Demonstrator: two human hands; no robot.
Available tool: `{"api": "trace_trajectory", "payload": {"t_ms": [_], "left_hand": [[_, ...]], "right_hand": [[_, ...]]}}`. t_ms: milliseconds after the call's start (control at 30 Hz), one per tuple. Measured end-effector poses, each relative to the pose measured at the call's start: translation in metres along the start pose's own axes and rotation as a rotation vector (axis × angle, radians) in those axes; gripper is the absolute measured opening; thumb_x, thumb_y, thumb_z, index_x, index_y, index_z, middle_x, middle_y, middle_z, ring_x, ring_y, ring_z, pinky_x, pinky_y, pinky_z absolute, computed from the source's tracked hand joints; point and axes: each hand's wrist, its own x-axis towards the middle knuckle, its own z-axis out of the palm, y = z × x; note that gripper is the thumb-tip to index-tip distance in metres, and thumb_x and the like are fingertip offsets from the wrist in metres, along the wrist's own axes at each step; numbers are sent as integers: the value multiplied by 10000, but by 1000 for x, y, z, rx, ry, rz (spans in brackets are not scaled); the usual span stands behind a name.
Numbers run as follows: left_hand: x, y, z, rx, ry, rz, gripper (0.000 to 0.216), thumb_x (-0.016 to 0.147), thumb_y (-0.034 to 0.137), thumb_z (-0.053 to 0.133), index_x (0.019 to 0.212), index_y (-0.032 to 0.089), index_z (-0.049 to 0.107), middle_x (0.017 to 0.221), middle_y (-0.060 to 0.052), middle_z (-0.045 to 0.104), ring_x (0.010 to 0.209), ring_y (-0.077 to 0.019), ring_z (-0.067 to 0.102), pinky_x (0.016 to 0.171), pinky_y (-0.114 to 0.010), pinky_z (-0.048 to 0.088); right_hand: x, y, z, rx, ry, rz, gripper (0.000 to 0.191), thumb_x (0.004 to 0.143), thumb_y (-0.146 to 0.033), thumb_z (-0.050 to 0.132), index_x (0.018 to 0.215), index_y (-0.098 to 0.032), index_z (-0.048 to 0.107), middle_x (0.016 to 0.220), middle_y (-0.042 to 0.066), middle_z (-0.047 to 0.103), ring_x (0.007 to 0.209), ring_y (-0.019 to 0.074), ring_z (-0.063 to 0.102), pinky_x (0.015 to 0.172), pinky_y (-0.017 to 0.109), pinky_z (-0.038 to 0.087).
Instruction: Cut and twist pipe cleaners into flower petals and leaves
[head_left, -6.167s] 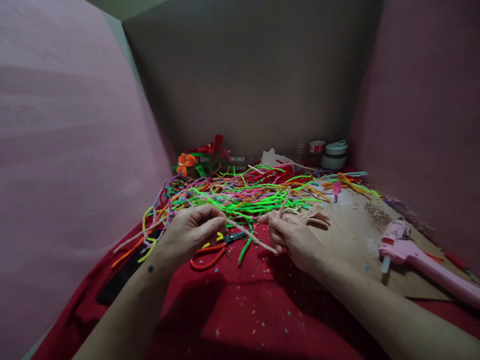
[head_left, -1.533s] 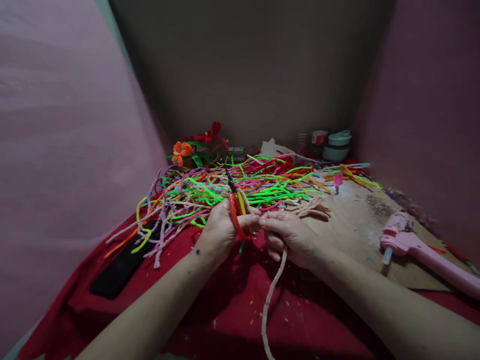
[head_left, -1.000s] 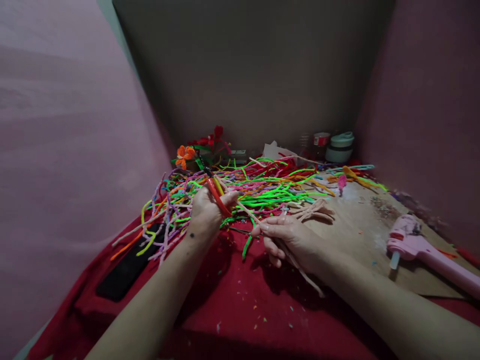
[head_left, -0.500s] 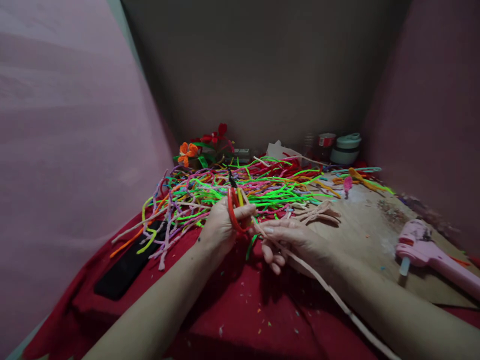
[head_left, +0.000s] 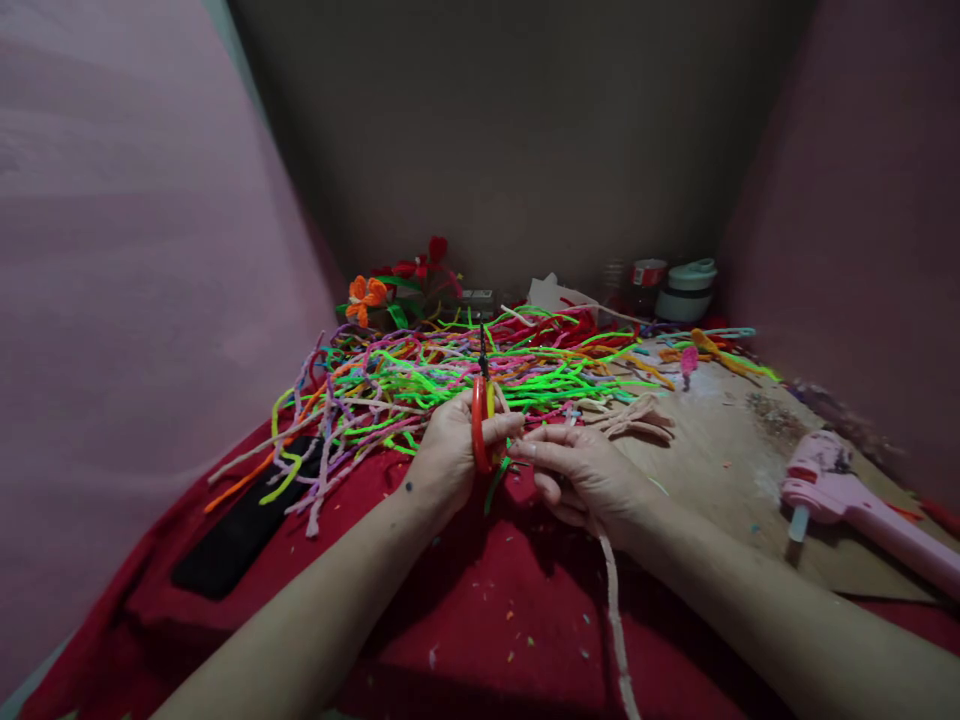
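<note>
My left hand point(head_left: 454, 445) is closed around a pair of scissors point(head_left: 480, 430) with red and yellow handles, dark blades pointing away from me. A pale pink pipe cleaner point(head_left: 613, 590) trails from my right hand point(head_left: 581, 465), whose thumb and fingers pinch it near the left fingertips. Both hands nearly touch in front of the scissor handles. A short bright green piece point(head_left: 495, 488) hangs beneath the left fingers; how it is held is hidden. Just beyond the hands spreads a pile of colourful pipe cleaners point(head_left: 540, 385).
On the right a pink glue gun point(head_left: 832, 490) lies on a brown board point(head_left: 720, 470). A black phone-like slab point(head_left: 232, 545) rests on the red cloth point(head_left: 465, 640) at left. Behind the pile stand an orange flower point(head_left: 366, 298), red flowers point(head_left: 420, 265) and a pale green lidded container point(head_left: 686, 290).
The scissors have turned more upright in my left hand. The pale pink pipe cleaner's tail has swung from across my right forearm to hanging down nearer the middle. The view has shifted slightly.
</note>
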Motion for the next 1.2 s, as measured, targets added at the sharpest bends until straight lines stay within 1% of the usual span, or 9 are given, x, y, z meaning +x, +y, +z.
{"api": "trace_trajectory", "payload": {"t_ms": [133,200,267,367,467,600,733,933,1200], "left_hand": [[1,7,-11,289,136,136,266,661,331,652,667,177,435,512,75,414,430,-56,353,434,-182,286],[0,8,-20,520,194,235,260,658,321,642,687,191,420,540,72,417,460,-71,371,473,-193,304],[0,7,-28,844,164,317,187,692,275,581,739,203,414,573,59,432,495,-94,402,503,-210,305],[-1,1,-35,1309,16,340,75,737,197,453,793,211,406,600,30,455,520,-130,440,507,-238,288],[-2,-4,-37,1552,-96,390,58,779,178,368,808,205,410,655,-12,504,570,-155,486,532,-259,308],[-4,-6,-37,1656,-154,401,88,825,206,314,816,202,401,689,-23,530,570,-154,489,533,-259,318],[-5,-4,-36,1679,-172,397,117,839,252,314,804,195,410,706,-35,538,567,-155,477,525,-265,311],[-6,1,-33,1721,-137,333,146,816,160,308,808,184,452,691,-37,531,584,-157,482,539,-268,316],[-5,-4,-33,1794,-82,353,152,818,155,314,815,184,463,748,-57,548,626,-177,498,537,-278,306]], "right_hand": [[3,-2,-2,56,61,-93,136,706,-274,624,725,-140,607,443,-53,525,291,20,280,283,156,230],[4,-3,-4,93,87,-151,134,701,-256,623,707,-122,621,480,-35,541,324,24,334,304,156,270],[6,-5,-5,119,112,-186,134,700,-241,623,716,-109,633,497,-25,545,344,32,366,313,159,302],[7,-7,-7,147,144,-219,137,707,-232,616,765,-110,638,519,-12,566,354,44,380,327,173,355],[7,-9,-10,162,151,-258,99,711,-230,610,747,-138,602,564,6,610,366,63,420,330,190,380],[8,-11,-12,109,141,-279,109,719,-219,575,643,-146,548,546,6,602,363,62,422,320,179,339],[6,-14,-10,65,149,-299,111,706,-164,519,606,-133,555,557,12,600,385,52,409,357,180,331],[1,-17,-7,34,96,-316,93,684,-134,521,643,-127,605,603,21,615,447,53,429,432,183,346],[2,-18,-8,-24,115,-293,116,670,-134,501,593,-123,587,439,-15,513,381,58,375,370,187,281]]}}
